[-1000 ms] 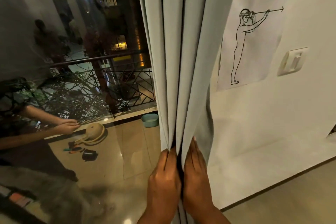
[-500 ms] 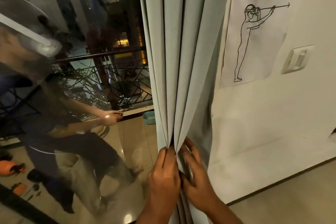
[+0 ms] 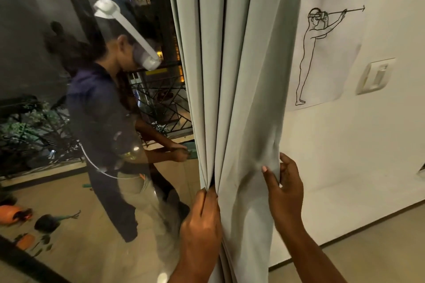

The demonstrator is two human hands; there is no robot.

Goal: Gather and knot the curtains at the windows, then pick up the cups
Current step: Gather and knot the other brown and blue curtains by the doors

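Between your two hands hangs the curtain (image 3: pixel 239 103), its pale grey-green folds running from the top of the view down past your wrists. Your left hand (image 3: pixel 202 220) comes up from below with the back of it toward you, fingers (image 3: pixel 208 193) pointing upward and pressed against the left bundle of pleats, curled just enough to pinch the fabric where the folds narrow. Your right hand (image 3: pixel 285 190) sits a little higher and further right, gripping the curtain's outer edge: the thumb lies across the front of the cloth and the other fingers wrap round behind it, so the fabric puckers into creases at that spot. Above both hands the pleats fall straight and close together, with dark gaps between them. Left of the curtain, the window glass (image 3: pixel 69 167) carries a dim reflection of a person wearing a white headset. Right of it, a line drawing (image 3: pixel 322 53) of a standing figure is stuck to the white wall (image 3: pixel 368 156), near a light switch (image 3: pixel 374 76).
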